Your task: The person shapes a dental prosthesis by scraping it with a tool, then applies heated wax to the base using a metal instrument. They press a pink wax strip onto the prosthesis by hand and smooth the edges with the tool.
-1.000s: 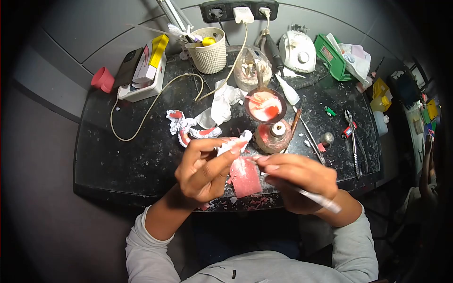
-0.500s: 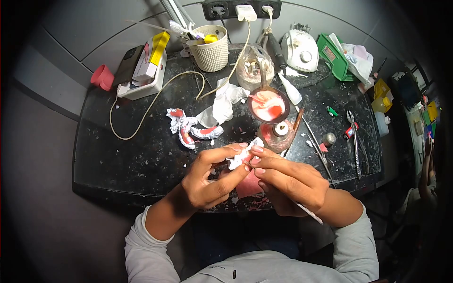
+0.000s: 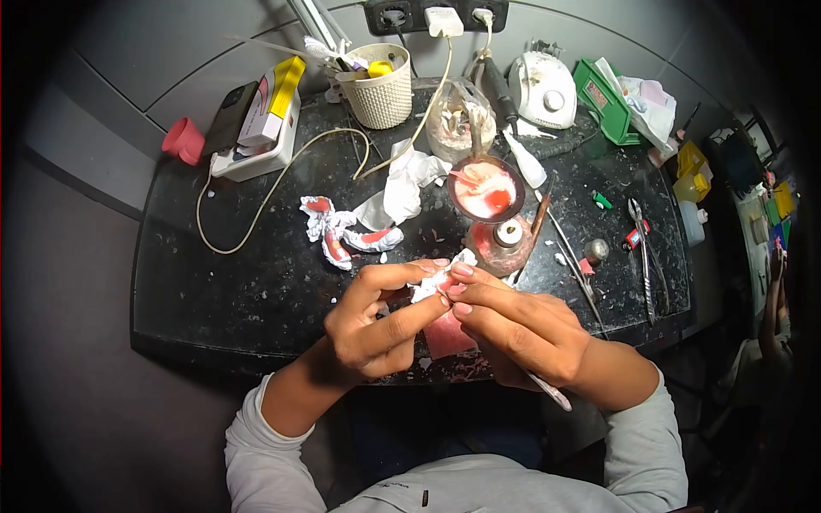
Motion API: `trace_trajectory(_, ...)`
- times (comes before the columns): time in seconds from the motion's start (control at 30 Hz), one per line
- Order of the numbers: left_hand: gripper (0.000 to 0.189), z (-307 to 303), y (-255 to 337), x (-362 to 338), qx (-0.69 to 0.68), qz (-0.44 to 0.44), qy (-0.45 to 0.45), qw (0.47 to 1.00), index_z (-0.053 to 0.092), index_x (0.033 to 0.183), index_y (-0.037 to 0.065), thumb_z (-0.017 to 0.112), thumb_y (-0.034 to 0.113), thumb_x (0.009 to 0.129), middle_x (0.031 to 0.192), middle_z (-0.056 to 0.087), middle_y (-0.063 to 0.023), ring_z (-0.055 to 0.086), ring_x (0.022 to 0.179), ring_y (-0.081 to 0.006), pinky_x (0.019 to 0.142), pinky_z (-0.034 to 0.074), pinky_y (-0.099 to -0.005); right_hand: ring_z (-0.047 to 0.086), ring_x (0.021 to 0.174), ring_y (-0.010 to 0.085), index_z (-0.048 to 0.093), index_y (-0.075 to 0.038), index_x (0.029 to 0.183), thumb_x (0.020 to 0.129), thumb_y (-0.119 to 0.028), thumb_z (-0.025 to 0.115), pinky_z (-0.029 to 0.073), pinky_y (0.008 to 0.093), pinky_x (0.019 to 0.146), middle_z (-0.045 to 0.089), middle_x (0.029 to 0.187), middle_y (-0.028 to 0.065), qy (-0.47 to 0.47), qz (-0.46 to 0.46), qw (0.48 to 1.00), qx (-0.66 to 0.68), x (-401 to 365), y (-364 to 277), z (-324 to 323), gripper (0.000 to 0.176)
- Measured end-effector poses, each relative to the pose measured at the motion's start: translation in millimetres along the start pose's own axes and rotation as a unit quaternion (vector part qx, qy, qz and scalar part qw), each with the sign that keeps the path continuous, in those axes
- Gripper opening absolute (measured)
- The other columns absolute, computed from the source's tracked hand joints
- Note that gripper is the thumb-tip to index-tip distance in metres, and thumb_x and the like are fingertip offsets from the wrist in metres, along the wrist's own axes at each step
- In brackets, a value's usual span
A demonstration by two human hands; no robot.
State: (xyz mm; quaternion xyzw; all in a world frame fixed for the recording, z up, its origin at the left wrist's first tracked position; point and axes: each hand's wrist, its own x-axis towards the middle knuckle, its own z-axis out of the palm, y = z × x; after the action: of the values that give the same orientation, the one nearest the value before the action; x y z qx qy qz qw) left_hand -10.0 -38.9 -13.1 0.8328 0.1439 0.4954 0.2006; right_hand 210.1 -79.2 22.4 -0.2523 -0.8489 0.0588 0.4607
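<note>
Hands: the left hand [image 3: 372, 329] is pinching a small white plaster cast [image 3: 436, 278] between thumb and fingertips. The right hand [image 3: 513, 329] is curling tightly around a thin instrument [image 3: 547, 395], and its fingertips are meeting the cast too.
Cast: it is being held just on the person's side of the burner jar [image 3: 500, 244], above a pink wax sheet [image 3: 445, 335] lying on the worktop [image 3: 222, 282].
Containers: a round bowl [image 3: 485, 190], touching the burner jar's far side, is holding pink and red wax. A clear glass jar [image 3: 462, 120] beyond the bowl is holding pale bits I cannot make out. A woven basket [image 3: 376, 85], far left of the burner jar, is carrying tools and something yellow.
Instrument axis: it is running diagonally, with its handle end sticking out past the right wrist toward the person. Its other end is pointing up and left at the cast, hidden among the fingers.
Surface: the dark speckled worktop is carrying wax crumbs, with crumpled white-and-red pieces [image 3: 342, 227] lying left of the burner jar and pliers [image 3: 643, 248] lying to its right.
Room: grey wall panels are standing behind the worktop, with a power strip [image 3: 432, 13] mounted well beyond the burner jar.
</note>
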Motion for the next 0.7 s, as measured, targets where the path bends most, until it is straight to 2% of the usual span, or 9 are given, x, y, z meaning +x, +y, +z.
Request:
trace_trajectory(0.17,0.038,3,0,5,-0.048,-0.017,0.037,0.998,0.072,0.107,-0.002,0.058,-0.018,0.075,0.111,0.058,-0.0220,0.069,0.097,-0.0309,0.080,0.060,-0.0344,0.070,0.102,0.0377,0.067,0.012,0.104,0.078,0.001,0.072,0.061,0.0380,0.078,0.068,0.105,0.0260,-0.011,-0.014,1.000,-0.016,0,3,-2,0.029)
trace_trajectory(0.33,0.023,-3,7,13,-0.039,-0.090,0.027,0.995,0.073,0.101,0.001,0.064,-0.012,0.083,0.103,0.062,-0.0180,0.068,0.083,-0.0207,0.070,0.057,-0.0286,0.071,0.100,0.0374,0.066,0.012,0.105,0.077,0.001,0.070,0.061,0.0371,0.075,0.068,0.106,0.0265,-0.001,-0.017,1.000,-0.019,-1,7,1,0.031)
trace_trajectory(0.43,0.018,0,6,15,-0.039,-0.094,0.046,0.994,0.073,0.098,0.001,0.066,-0.009,0.084,0.097,0.064,-0.0159,0.066,0.079,-0.0179,0.067,0.055,-0.0267,0.071,0.099,0.0369,0.066,0.012,0.106,0.077,0.002,0.069,0.061,0.0363,0.073,0.068,0.105,0.0265,0.004,-0.018,1.000,-0.019,-3,10,3,0.031)
trace_trajectory(0.7,0.015,1,7,14,-0.064,-0.165,0.048,0.983,0.072,0.097,0.001,0.068,-0.007,0.085,0.092,0.066,-0.0135,0.066,0.079,-0.0174,0.069,0.054,-0.0271,0.071,0.098,0.0371,0.064,0.013,0.104,0.076,0.003,0.068,0.061,0.0366,0.073,0.067,0.105,0.0262,0.012,-0.023,0.998,-0.048,-7,14,8,0.030)
